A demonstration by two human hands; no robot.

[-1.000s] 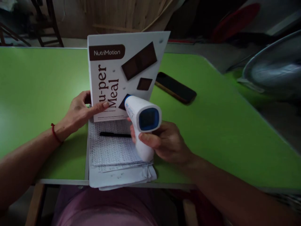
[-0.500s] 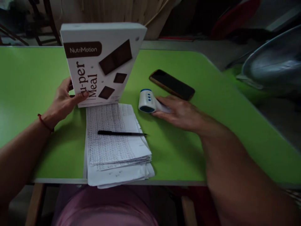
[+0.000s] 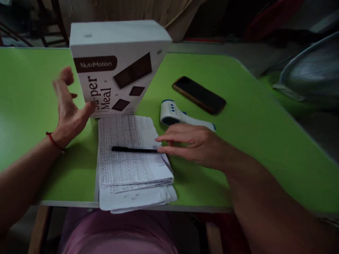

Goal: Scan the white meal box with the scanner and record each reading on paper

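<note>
You look to be in a home: a meal box [image 3: 106, 81] and a phone [image 3: 199, 94] share your green counter [image 3: 265, 134], a dark wooden chair [image 3: 61, 21] stands past the counter's far left corner, and wood panelling [image 3: 132, 8] rises beyond the far edge.

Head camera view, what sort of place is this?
Probably a room in a home, though it could be a small workplace. There's a green table with handwritten papers and a phone on it, and a dark chair stands in the dim background.
</note>
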